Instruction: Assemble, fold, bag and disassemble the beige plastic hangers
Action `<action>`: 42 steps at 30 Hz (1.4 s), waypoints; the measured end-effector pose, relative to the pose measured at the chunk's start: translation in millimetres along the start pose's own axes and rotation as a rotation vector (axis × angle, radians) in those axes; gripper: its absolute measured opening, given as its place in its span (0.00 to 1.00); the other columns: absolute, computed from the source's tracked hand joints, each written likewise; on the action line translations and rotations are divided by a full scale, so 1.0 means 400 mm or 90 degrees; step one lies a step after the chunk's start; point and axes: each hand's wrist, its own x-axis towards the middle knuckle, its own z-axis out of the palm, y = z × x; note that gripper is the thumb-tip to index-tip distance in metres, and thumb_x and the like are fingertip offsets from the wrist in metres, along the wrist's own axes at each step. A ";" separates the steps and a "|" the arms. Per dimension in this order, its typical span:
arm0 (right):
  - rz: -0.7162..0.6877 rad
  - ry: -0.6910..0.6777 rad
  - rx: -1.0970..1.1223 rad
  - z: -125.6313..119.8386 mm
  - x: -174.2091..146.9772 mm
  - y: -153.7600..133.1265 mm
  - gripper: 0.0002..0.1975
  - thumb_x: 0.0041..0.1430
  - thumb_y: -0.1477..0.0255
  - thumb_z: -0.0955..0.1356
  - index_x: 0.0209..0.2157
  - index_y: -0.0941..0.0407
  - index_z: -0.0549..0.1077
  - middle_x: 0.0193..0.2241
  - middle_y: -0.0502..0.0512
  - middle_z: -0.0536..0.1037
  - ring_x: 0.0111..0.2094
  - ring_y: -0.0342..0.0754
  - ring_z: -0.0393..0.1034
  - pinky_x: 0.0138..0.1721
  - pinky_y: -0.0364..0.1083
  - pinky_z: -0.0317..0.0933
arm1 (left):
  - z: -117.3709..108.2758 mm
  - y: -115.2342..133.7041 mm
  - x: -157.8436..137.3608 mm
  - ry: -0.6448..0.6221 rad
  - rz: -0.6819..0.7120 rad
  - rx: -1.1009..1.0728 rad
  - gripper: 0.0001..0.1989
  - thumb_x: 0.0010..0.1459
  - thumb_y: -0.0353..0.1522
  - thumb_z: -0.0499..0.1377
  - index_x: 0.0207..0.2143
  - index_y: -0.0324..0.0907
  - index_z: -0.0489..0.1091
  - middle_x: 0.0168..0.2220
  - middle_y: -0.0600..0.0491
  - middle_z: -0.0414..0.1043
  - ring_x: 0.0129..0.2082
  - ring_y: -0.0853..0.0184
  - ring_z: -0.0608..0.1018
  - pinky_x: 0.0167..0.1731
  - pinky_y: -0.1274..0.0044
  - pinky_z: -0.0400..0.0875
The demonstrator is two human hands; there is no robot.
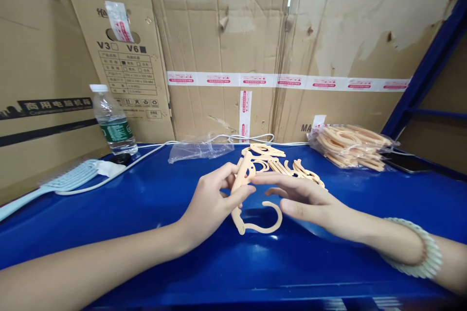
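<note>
My left hand (215,197) grips a peach-coloured folding clothes hanger (239,189) between thumb and fingers, above the blue table. The hanger stands tilted, its curved hook (279,221) at the lower end and pointing right. My right hand (306,199) is just right of it with fingers apart. Its index fingertip reaches the hanger's upper part; whether it touches I cannot tell. Behind both hands lies a loose pile of similar hanger pieces (277,163), partly hidden by my right hand.
A clear bag of hangers (350,146) lies at the back right, beside a dark flat phone-like object (406,163). At the left are a water bottle (115,129) and a pale blue hairbrush (75,175). A white cable (153,150) and clear plastic wrap (200,150) lie along the cardboard wall.
</note>
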 end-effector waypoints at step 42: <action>-0.091 0.094 -0.477 0.038 -0.022 0.006 0.16 0.68 0.71 0.59 0.24 0.56 0.62 0.16 0.45 0.59 0.16 0.40 0.50 0.19 0.42 0.44 | 0.002 -0.026 0.016 -0.108 0.438 0.705 0.26 0.71 0.36 0.35 0.32 0.37 0.67 0.14 0.57 0.63 0.12 0.70 0.67 0.14 0.79 0.49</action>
